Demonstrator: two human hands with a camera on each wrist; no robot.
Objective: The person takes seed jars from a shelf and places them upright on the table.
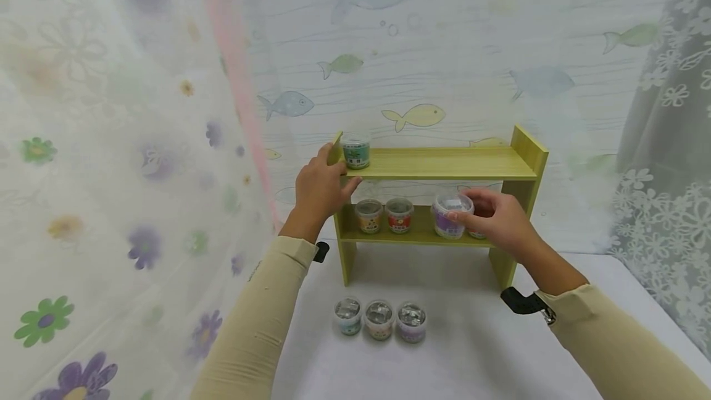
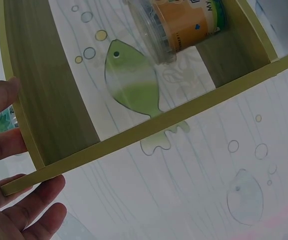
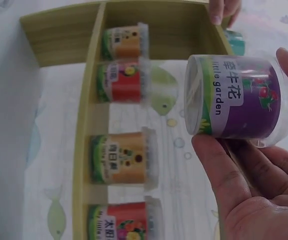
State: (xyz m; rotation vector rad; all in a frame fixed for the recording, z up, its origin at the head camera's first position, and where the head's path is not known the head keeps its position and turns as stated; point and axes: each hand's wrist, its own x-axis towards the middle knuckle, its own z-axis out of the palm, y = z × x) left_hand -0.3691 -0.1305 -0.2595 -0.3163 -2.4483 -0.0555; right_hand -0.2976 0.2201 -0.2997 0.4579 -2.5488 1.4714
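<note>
My right hand grips a clear-lidded plastic tub with a purple label, held in front of the lower board of a small yellow-green wooden shelf. In the right wrist view this purple tub lies between thumb and fingers, apart from the tubs behind it. My left hand holds the shelf at its upper left corner; in the left wrist view its fingers wrap the wood's edge. Close beside that hand, a green-labelled tub stands on the top board.
On the lower board stand an orange tub and a red tub at left. Another orange tub and red tub stand further right, mostly hidden in the head view. Three tubs, including a middle one, stand on the white table before the shelf.
</note>
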